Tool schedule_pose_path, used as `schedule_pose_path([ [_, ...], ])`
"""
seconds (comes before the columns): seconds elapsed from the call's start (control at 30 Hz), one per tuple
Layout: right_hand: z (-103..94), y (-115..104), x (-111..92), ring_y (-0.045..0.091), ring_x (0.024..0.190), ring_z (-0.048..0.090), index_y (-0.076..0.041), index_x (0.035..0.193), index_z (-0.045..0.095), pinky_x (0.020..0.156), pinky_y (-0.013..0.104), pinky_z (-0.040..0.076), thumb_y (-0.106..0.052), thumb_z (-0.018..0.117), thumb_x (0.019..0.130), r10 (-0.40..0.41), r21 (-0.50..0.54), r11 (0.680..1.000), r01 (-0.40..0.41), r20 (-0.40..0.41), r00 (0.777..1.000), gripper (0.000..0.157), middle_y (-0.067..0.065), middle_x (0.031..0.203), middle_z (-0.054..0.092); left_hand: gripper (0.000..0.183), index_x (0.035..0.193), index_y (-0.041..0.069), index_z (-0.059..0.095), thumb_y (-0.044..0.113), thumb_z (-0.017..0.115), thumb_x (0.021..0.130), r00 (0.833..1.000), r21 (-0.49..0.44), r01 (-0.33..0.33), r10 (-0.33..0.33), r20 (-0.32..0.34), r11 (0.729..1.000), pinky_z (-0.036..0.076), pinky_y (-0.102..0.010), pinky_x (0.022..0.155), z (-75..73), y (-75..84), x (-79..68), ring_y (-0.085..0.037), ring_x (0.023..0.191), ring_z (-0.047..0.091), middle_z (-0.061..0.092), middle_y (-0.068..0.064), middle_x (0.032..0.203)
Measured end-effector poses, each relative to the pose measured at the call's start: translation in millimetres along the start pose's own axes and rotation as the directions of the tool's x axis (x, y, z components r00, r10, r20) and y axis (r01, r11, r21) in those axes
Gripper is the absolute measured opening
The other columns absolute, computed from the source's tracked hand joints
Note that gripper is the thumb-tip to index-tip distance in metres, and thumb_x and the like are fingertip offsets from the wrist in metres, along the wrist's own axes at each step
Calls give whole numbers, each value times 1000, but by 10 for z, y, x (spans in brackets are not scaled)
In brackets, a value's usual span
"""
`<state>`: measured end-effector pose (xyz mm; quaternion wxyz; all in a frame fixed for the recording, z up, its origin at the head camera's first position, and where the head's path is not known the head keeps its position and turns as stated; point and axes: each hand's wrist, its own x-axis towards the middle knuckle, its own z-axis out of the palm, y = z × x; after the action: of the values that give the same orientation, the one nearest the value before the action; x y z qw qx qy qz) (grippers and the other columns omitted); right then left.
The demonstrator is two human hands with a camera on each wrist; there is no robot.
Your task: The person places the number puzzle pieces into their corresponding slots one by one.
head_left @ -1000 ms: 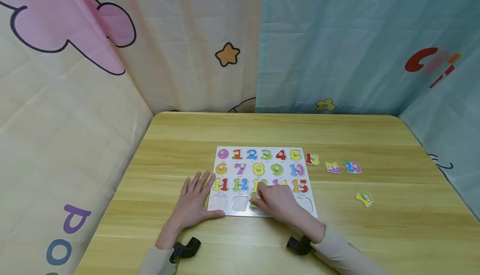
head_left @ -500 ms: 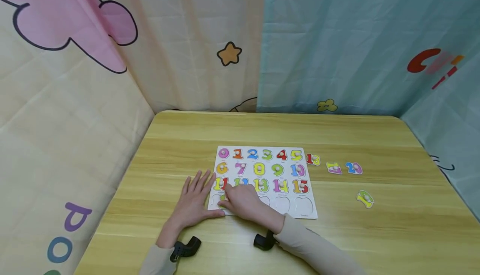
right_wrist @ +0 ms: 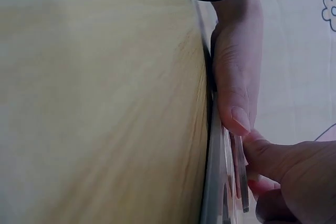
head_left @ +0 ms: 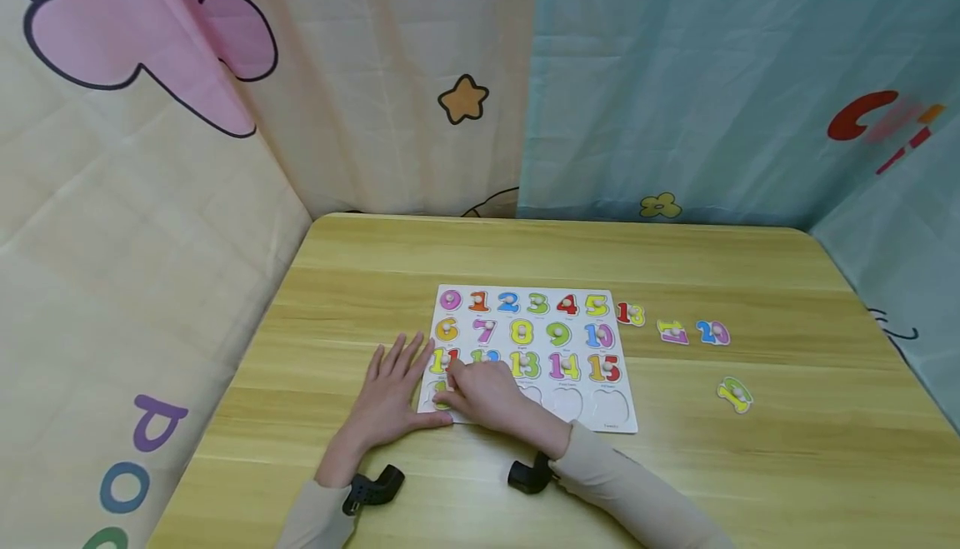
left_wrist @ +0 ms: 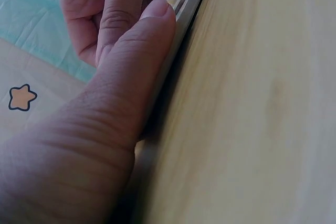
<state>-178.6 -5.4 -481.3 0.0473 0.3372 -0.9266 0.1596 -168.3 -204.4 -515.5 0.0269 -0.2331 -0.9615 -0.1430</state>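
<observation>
A white number puzzle board (head_left: 540,332) lies on the table, with knobbed number pieces filling its upper three rows. My left hand (head_left: 386,395) is spread flat at the board's left side, its thumb along the front left corner. In the left wrist view that thumb (left_wrist: 142,40) lies on the board's edge. With thumb and fingers, my right hand (head_left: 491,395) pinches a green-and-yellow number puzzle piece (head_left: 440,391) over the front row's leftmost recess. From the right wrist view, the piece (right_wrist: 241,177) is tilted against the board; its number is mostly hidden by my fingers.
Right of the board lie a red-and-yellow piece (head_left: 630,314), a yellow-and-purple 17 (head_left: 672,331) and a blue-and-purple 20 (head_left: 713,332). A yellow-and-green piece (head_left: 735,395) lies nearer. Shaped recesses (head_left: 567,403) line the board's front row. Printed curtains (head_left: 375,116) hang behind the table.
My right hand has carried the piece left, from the middle of the front row to its leftmost recess, and has stayed there over the last half second. The left hand keeps its place.
</observation>
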Motion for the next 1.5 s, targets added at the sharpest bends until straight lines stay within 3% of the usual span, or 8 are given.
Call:
schedule_pose_path([
  [0.47,9,-141,142,6,49,46,-20,70,52,45,26,34,-48,69,83,109,-4,994,-109,136,985,36,-12,54,43,112,153,14,20,85,46,70,1000,2,-12,12,-8,1000,-2,-52,111,-11,10,12,-31,143,3,14,-8,157],
  [0.8,-67,-227,239,12,53,48,-15,70,57,49,31,40,-47,67,84,172,-67,985,-161,253,952,36,-8,57,49,112,152,15,21,84,48,69,999,3,-18,18,-29,1000,-1,-52,111,1,-9,-2,-31,143,4,14,-8,157],
  [0.97,-108,-255,328,15,57,51,-13,76,65,56,34,45,-49,68,83,191,-126,980,-157,341,920,36,-4,64,57,112,152,15,21,85,48,69,999,9,-22,23,-31,1000,0,-53,111,7,-8,0,-31,143,4,14,-8,157],
  [1.07,-119,-247,338,14,57,51,-14,72,65,57,33,45,-49,70,82,198,-100,980,-174,364,910,37,-5,63,57,112,152,14,22,84,50,69,998,10,-34,34,-47,999,1,-54,111,8,-1,-3,-33,142,7,16,-9,157],
  [1.23,-102,-161,223,9,53,49,-18,66,55,49,29,39,-48,72,80,166,9,984,-175,284,944,37,-10,57,50,112,152,13,23,83,51,69,997,11,-39,40,-64,999,2,-55,110,-2,13,3,-33,142,8,17,-10,156],
  [1.33,-129,-57,135,8,54,47,-21,72,53,50,28,37,-47,72,79,141,57,986,-158,237,961,34,-12,58,47,112,152,14,22,83,50,70,998,10,-33,34,-56,999,2,-55,110,-7,12,24,-33,142,7,17,-9,156],
  [1.5,-318,261,1,10,50,43,-21,81,57,48,27,33,-46,73,79,191,154,963,-223,195,962,31,-8,55,47,112,153,14,20,84,49,70,1000,0,-10,10,-18,1000,0,-54,111,-11,13,24,-32,143,4,15,-9,157],
])
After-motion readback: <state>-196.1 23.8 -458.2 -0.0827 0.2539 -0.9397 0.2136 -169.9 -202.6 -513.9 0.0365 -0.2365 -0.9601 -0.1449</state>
